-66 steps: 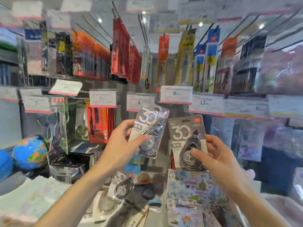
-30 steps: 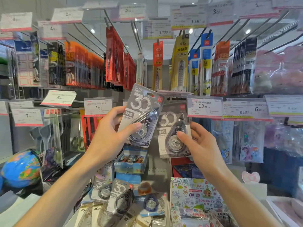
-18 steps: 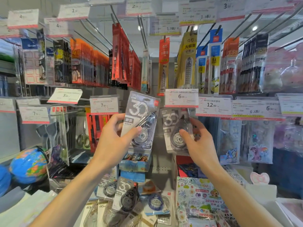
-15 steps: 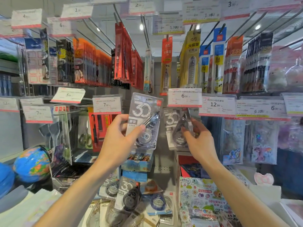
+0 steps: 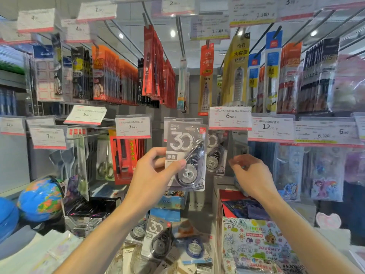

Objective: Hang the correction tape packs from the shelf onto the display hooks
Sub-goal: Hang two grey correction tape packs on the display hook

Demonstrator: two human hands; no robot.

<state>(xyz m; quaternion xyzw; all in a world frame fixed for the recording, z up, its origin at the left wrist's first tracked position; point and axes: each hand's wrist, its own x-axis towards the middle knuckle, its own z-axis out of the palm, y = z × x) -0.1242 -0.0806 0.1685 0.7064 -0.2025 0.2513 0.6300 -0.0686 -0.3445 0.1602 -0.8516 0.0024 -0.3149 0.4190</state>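
My left hand (image 5: 152, 173) grips a grey correction tape pack (image 5: 186, 155) marked "30", held upright in front of the display. Just right of it, a second correction tape pack (image 5: 216, 155) hangs on a hook under the 6.00 price tag (image 5: 230, 118). My right hand (image 5: 250, 175) is a little right of that hanging pack, fingers loosely curled and apart, holding nothing. Several more correction tape packs (image 5: 158, 237) lie in a pile on the shelf below, between my forearms.
Rows of hooks with pens and refills hang above. Price tags (image 5: 133, 127) line the middle rail. A blue globe (image 5: 40, 198) sits at the left, a red box (image 5: 237, 204) and a colourful sticker book (image 5: 256, 246) at the lower right. Scissors (image 5: 105, 165) hang at the left.
My right hand has let go of its pack, which now hangs on the hook under the 6.00 tag, and has drawn back to the right. My left hand still holds its pack.
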